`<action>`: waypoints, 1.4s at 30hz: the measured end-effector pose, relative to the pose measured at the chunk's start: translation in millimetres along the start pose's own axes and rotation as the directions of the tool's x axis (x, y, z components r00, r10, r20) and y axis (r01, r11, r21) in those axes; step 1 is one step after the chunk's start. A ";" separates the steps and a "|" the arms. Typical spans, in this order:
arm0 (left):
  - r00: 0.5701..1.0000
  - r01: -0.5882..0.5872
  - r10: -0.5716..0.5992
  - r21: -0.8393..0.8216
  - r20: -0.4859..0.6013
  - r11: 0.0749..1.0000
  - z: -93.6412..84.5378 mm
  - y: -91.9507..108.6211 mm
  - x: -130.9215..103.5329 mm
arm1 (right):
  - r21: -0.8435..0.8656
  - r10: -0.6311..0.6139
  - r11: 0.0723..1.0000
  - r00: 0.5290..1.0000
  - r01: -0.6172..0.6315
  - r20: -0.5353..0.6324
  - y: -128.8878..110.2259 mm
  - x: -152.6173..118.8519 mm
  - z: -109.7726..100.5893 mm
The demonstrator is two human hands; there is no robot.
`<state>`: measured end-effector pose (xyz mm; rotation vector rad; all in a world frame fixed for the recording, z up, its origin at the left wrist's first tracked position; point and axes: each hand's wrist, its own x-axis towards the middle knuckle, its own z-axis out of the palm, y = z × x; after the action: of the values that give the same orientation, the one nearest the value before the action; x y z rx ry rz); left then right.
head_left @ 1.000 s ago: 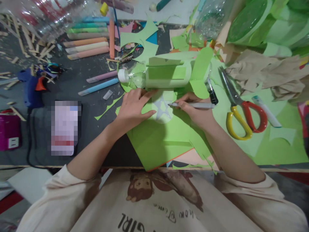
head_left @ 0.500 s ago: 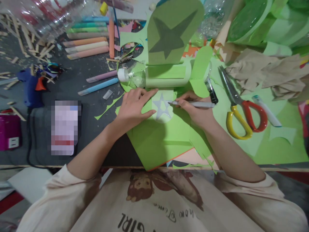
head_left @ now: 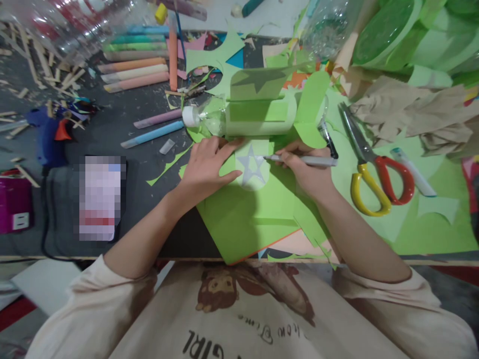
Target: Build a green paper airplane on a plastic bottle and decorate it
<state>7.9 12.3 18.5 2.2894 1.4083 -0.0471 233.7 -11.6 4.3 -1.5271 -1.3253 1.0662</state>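
- The left hand point(head_left: 205, 167) lies palm down on the green paper point(head_left: 239, 219); its thumb and forefinger are spread apart, pinching nothing, with the fingertips at the left edge of a pale rounded paper piece point(head_left: 262, 184).
- The right hand point(head_left: 309, 169) pinches a grey pen point(head_left: 318, 160) between thumb and fingers; the pen's tip points left, at the right side of the star point(head_left: 245, 164); whether the tip touches the surface cannot be told.
- The pale piece sits between the two hands, on the green paper and just below a paper-wrapped bottle point(head_left: 258, 129); the star on it is bluish grey, with a lighter patch at its middle.
- The bottle lies on its side, white cap point(head_left: 190, 117) to the left; a raised flap point(head_left: 237, 82) on its far side shows a dark star shape.
- To the right of the right hand rest scissors point(head_left: 381, 184) with one yellow and one red handle; a white marker point(head_left: 415, 172) lies just beside them; crumpled brown paper point(head_left: 411, 109) is beyond.
- Well to the left lie a phone point(head_left: 100, 199) and a blue glue gun point(head_left: 50, 142); coloured pens point(head_left: 134, 77) are lined up farther back.
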 end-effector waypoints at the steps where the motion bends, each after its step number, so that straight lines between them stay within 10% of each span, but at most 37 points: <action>1: 1.000 -0.004 0.004 0.002 -0.003 1.000 0.2 -0.3 0.1 | -0.006 -0.003 1.000 1.000 0.003 -0.008 -0.1 0.0 0.1; 5: 1.000 -0.014 0.014 0.009 -0.013 1.000 0.6 -1.3 -0.1 | 0.010 -0.014 1.000 0.998 0.015 -0.056 2.5 -0.5 -0.9; 12: 1.000 -0.015 0.015 -0.003 -0.020 1.000 0.2 -0.6 -0.6 | 0.056 -0.082 0.996 0.978 0.072 0.193 -0.4 -4.7 -1.1; 42: 0.999 -0.027 0.026 -0.014 -0.044 1.000 2.1 -2.4 -0.6 | 0.025 -0.084 0.996 0.988 0.082 0.132 -5.3 -6.8 6.5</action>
<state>5.9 11.9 15.9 2.3100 1.3952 0.0215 225.4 -17.5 8.0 -1.3946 -1.4526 1.1404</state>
